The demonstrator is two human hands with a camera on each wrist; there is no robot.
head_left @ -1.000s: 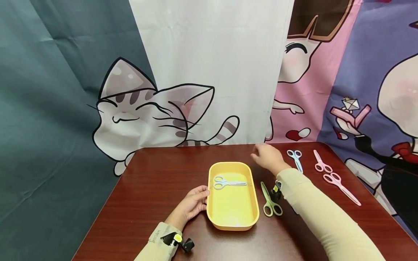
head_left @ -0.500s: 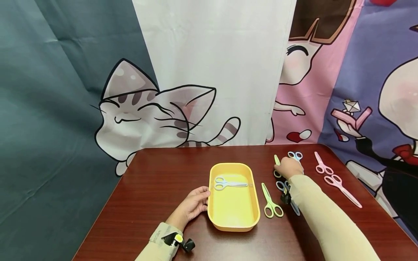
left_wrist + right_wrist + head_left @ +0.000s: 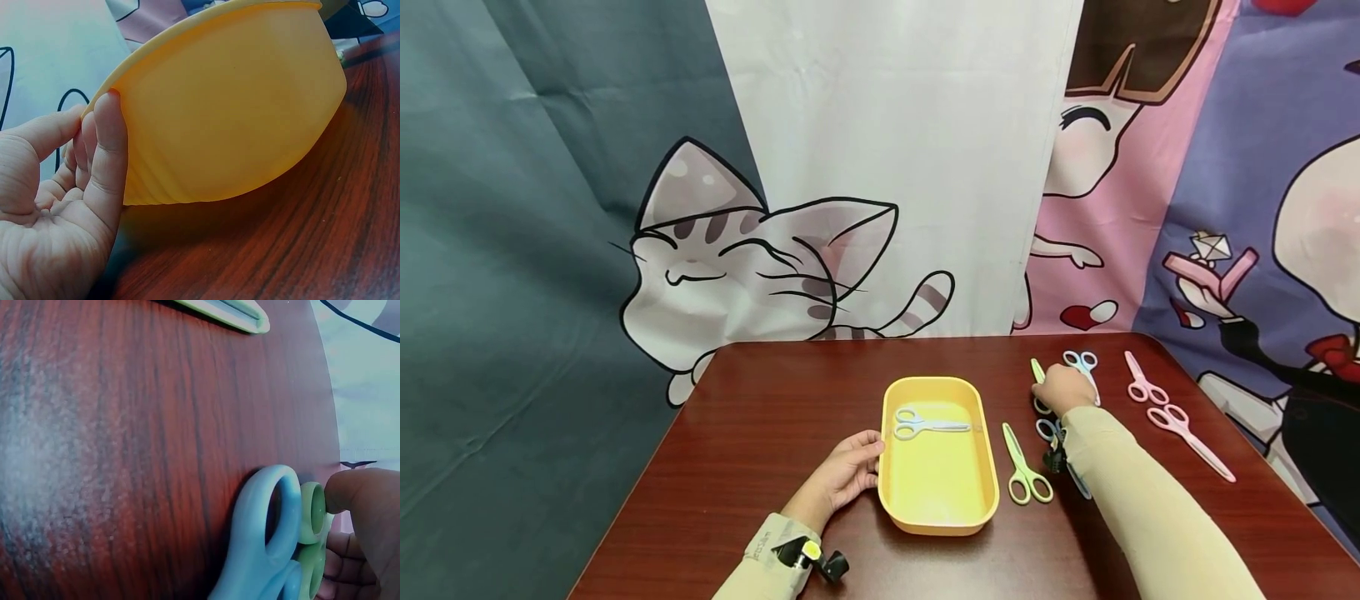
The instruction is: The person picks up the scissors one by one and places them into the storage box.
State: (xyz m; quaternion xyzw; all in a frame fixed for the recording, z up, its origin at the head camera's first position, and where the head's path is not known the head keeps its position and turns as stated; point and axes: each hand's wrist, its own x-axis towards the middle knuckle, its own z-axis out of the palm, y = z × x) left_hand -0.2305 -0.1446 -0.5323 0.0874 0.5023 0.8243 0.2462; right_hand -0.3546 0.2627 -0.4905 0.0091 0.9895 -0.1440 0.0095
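Note:
My left hand (image 3: 842,473) holds the left rim of a yellow plastic tray (image 3: 938,492), thumb over the edge and fingers against the outer wall. Inside the tray lies a pair of light blue scissors (image 3: 931,427). At the back right, my right hand (image 3: 1066,390) pinches green scissors (image 3: 305,515) by the handle, thumb on one loop and fingers curled beneath; the tip points away. Blue scissors (image 3: 251,531) lie close by, partly under the right wrist. Another pair of green scissors (image 3: 1017,454) rests just right of the tray.
Beyond the right hand are more blue scissors (image 3: 1086,372), partly covered by it. Farther right lie two pairs of pink scissors, one pair (image 3: 1139,382) behind the other pair (image 3: 1187,435). A printed curtain (image 3: 880,125) hangs behind the dark red wooden table (image 3: 715,475).
My right hand has moved right from behind the tray to the farther green scissors and taken hold of their handle. The left hand has stayed on the tray.

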